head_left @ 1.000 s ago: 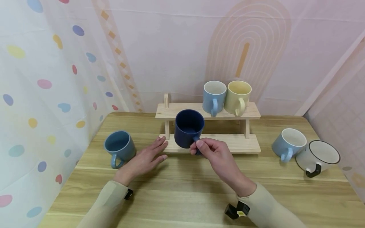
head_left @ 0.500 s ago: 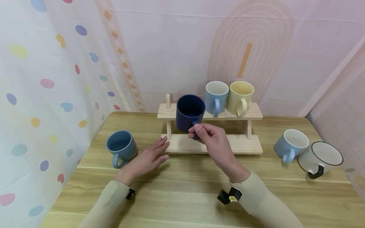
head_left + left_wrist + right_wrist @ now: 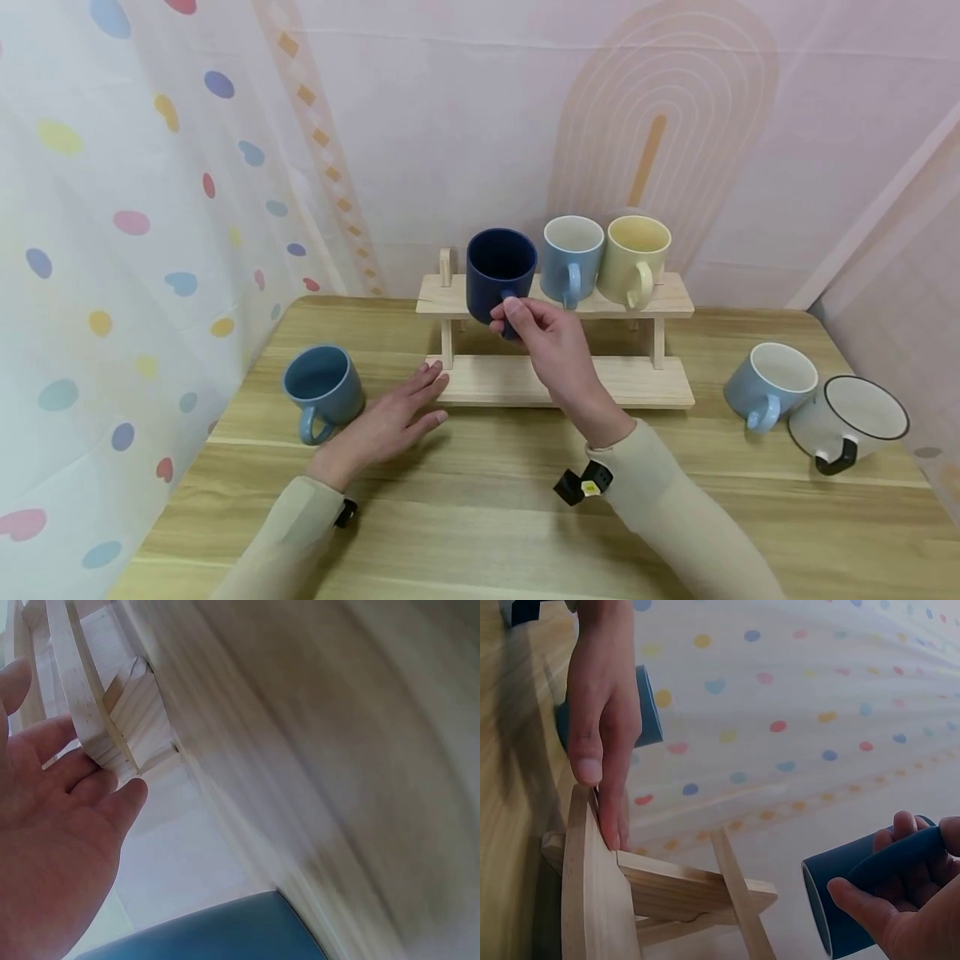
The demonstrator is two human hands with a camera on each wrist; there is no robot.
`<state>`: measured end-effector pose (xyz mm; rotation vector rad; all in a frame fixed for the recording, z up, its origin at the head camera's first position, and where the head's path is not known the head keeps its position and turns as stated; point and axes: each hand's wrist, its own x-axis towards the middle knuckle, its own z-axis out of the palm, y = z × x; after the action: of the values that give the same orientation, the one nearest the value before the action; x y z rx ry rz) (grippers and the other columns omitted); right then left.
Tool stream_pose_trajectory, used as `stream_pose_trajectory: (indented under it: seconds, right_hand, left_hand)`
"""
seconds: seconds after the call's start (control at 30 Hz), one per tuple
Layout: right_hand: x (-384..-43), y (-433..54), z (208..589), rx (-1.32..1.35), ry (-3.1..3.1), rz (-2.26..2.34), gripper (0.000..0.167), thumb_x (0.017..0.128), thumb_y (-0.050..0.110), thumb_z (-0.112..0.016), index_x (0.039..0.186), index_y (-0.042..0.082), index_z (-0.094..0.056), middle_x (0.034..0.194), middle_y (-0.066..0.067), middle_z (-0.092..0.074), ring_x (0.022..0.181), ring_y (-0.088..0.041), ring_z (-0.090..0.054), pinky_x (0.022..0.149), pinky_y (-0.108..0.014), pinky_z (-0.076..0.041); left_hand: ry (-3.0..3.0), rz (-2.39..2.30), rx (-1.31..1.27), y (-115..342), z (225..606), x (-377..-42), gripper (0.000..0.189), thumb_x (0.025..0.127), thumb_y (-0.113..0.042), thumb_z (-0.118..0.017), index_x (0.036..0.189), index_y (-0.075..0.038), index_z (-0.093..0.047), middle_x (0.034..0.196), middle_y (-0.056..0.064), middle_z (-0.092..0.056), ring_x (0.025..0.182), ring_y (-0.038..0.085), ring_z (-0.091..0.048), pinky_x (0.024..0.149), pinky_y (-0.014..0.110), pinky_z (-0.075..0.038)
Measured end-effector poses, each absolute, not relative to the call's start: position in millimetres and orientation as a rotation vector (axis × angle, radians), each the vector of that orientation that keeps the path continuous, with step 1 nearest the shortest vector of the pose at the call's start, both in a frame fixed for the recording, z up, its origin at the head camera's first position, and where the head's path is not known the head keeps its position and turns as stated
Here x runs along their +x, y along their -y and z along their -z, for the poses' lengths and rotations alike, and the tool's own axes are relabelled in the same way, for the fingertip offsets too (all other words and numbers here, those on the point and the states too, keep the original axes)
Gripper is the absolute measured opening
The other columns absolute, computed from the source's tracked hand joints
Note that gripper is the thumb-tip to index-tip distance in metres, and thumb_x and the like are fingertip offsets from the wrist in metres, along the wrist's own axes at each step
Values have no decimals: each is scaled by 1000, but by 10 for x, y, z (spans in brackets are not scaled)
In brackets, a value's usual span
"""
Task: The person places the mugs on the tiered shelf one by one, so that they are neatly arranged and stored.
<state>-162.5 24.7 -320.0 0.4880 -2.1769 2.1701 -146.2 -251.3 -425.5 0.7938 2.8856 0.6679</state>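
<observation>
My right hand (image 3: 551, 346) grips a dark blue mug (image 3: 487, 287) by its handle, thumb and fingers around it. The mug is upright, its mouth up and its handle toward me, over the left part of the upper shelf of a small wooden rack (image 3: 487, 383). In the right wrist view a gap shows between the mug's base (image 3: 817, 911) and the upper board (image 3: 742, 900). My left hand (image 3: 386, 425) lies with fingers extended, fingertips at the left end of the rack's lower board. Just left of that hand stands a teal-blue mug (image 3: 326, 387).
On the upper shelf, right of the held mug, stand a light blue mug (image 3: 572, 267) and a yellow mug (image 3: 630, 262). Farther right on the table (image 3: 480, 517) are another light blue mug (image 3: 765, 387) and a white mug (image 3: 840, 425) with a black rim. A patterned curtain (image 3: 420, 125) hangs behind.
My right hand has raised the dark blue mug from in front of the rack up and back to the upper shelf. The left hand has stayed at the rack's lower left end.
</observation>
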Motion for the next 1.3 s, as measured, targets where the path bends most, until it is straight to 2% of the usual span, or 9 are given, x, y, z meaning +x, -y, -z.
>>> stream_pose_trajectory:
  seconds: [0.27, 0.67, 1.3]
  right_hand:
    - [-1801, -190, 3201, 453, 2184, -2128, 33, 108, 32, -57, 113, 3, -74, 106, -12, -75, 106, -22, -69, 104, -37, -53]
    - [-2012, -67, 3180, 377, 2146, -2149, 35, 108, 32, -58, 112, 2, -75, 105, -12, -75, 104, -20, -69, 100, -34, -55]
    - [-2152, -7, 3209, 336, 2137, -2143, 34, 109, 28, -57, 112, -2, -74, 107, -16, -74, 104, -24, -71, 99, -34, -56]
  left_hand:
    - [-2900, -664, 826, 2511, 4258, -1454, 64, 108, -43, -54, 160, -8, -40, 170, 9, -26, 155, 32, -25, 119, 56, -32]
    - [-2882, -652, 795, 2503, 4212, -1436, 66, 108, -47, -52, 160, -9, -38, 170, 7, -24, 156, 29, -23, 120, 54, -30]
    - [-2871, -644, 798, 2491, 4192, -1436, 66, 108, -45, -52, 161, -7, -37, 170, 9, -23, 156, 32, -22, 121, 55, -29]
